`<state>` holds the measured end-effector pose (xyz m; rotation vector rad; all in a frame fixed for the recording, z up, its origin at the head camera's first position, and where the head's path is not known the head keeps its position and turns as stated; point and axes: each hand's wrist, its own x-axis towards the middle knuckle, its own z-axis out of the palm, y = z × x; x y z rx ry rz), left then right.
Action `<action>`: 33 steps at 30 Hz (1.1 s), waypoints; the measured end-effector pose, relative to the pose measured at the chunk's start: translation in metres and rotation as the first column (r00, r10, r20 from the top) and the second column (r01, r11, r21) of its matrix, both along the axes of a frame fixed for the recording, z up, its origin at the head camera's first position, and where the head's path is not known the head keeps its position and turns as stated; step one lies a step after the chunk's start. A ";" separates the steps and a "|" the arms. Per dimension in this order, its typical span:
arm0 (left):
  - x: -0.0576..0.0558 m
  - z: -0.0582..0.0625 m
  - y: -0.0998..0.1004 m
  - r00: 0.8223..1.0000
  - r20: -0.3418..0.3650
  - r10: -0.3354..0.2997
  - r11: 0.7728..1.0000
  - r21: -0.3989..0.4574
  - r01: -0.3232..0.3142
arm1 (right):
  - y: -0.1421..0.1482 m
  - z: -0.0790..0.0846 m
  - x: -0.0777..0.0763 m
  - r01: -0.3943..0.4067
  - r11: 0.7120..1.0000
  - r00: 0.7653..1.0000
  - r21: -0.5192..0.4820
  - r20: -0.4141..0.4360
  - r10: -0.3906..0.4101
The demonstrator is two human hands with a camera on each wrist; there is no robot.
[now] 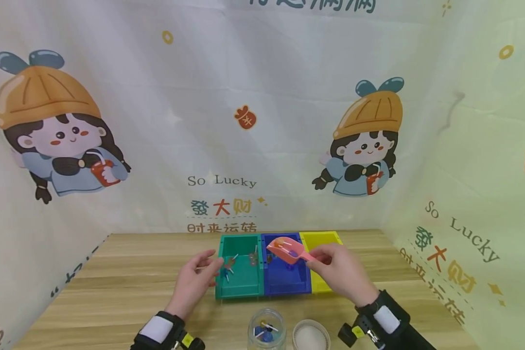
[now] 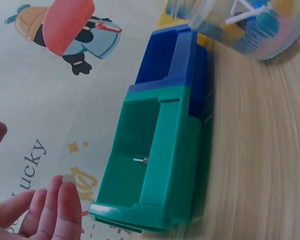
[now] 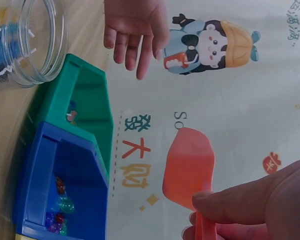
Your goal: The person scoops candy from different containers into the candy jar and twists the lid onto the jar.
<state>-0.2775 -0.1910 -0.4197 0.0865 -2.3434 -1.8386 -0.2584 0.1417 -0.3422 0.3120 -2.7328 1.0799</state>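
Note:
My right hand [image 1: 343, 272] pinches the handle of a pink scoop [image 1: 280, 250], held above the blue bin [image 1: 287, 289]. Small orange and purple pieces lie in the scoop, some with white sticks. Beside the left edge of the green bin [image 1: 240, 291] is my left hand [image 1: 194, 282], its fingers relaxed and holding nothing. In the green bin lie several small lollipop-like pieces [image 1: 229, 265] with white sticks. Shiny coloured pieces [image 3: 65, 204] sit in the blue bin, seen in the right wrist view. The yellow bin [image 1: 321, 238] is partly hidden behind my right hand.
An uncapped clear jar [image 1: 267, 321] with blue and yellow stick pieces stands at the near side of the wooden table [image 1: 127, 277]. A round white lid [image 1: 311, 336] lies just right of it. A printed cloth [image 1: 280, 160] hangs behind the table and along its sides.

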 end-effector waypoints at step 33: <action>0.052 -0.020 0.034 0.905 0.086 -0.416 0.909 0.001 0.418 | 0.036 0.014 0.053 0.028 0.997 0.999 0.076 -0.038 -0.025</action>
